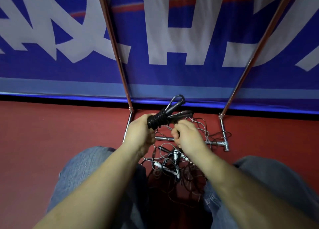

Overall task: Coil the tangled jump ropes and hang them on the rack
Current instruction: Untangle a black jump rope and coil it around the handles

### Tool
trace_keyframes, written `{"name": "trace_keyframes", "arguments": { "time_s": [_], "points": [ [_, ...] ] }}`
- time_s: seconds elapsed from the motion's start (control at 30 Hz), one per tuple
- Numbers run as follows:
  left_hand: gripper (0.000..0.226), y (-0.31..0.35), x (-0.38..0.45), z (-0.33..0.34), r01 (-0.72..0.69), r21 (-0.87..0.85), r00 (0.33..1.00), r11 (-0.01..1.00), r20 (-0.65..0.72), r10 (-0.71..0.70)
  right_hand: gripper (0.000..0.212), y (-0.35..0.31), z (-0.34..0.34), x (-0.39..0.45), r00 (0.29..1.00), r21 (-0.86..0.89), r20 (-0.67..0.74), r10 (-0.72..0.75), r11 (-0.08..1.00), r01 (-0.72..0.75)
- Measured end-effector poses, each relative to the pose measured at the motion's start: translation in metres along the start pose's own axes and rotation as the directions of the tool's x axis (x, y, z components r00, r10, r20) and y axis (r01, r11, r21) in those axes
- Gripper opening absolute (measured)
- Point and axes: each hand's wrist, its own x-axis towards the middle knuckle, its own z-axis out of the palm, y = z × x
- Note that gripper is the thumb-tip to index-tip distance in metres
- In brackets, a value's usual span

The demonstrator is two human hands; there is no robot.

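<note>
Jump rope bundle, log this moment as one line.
left hand: grips coiled rope bundle | right hand: pinches rope end | tangled ropes: on floor | rack: nothing hung in view

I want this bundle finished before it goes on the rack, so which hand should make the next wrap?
Probably the right hand: it pinches the loose rope end beside the coiled jump rope, while the left hand has its grip round that bundle, steadying it.

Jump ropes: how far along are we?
One black rope bundle looks wound; the left hand grips it while the right hand pinches its free end. A tangled pile lies on the floor, and the rack shows nothing hung in view.
</note>
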Motion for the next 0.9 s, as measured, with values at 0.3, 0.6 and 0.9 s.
{"name": "trace_keyframes", "arguments": {
  "time_s": [0.3, 0.6, 0.9],
  "points": [
    [0.023, -0.022, -0.002, -0.003, -0.484, 0.56, 0.819, 0.673, 0.021, 0.573, 0.039, 0.015, 0.003, -0.005, 0.98, 0.1, 0.164, 0.108, 0.987, -0.126],
    [0.021, -0.026, -0.004, -0.003, -0.609, 0.478, 0.773, 0.633, 0.176, 0.61, 0.031, 0.006, -0.021, -0.003, 0.987, 0.26, 0.157, -0.042, 0.966, 0.0],
    [0.007, 0.006, -0.011, -0.011, 0.284, 0.43, 0.69, 0.857, 0.529, -0.494, 0.025, 0.006, -0.041, -0.005, 0.89, 0.033, 0.451, -0.061, 0.998, 0.051]
  ]
}}
